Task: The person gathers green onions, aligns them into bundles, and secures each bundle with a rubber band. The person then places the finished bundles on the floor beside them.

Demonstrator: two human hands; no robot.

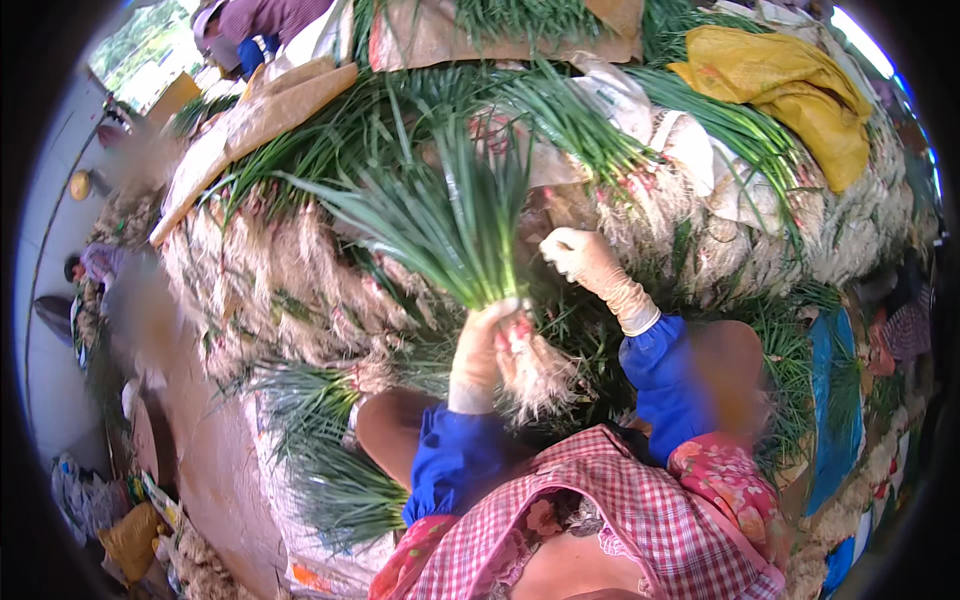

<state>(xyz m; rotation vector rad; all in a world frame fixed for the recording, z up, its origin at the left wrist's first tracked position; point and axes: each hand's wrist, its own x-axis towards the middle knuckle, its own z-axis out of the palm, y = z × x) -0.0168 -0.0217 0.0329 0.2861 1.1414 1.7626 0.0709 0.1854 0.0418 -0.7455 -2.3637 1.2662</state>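
My left hand, in a pale rubber glove, is closed around a bunch of green onions. Their leaves fan out up and to the left, and their reddish bulbs and whitish roots hang beside the glove. To the right of the bunch, my right hand is raised in a like glove with its fingers curled; whether a thin thing is between them I cannot tell. In front of both hands rises a big heap of green onions, roots facing me. More bunches lie at my left knee.
A yellow sack and a tan sack lie on the heap. White sheeting is spread at my left. A blue sheet is at the right. One person bends at the upper left; another person is at the far left.
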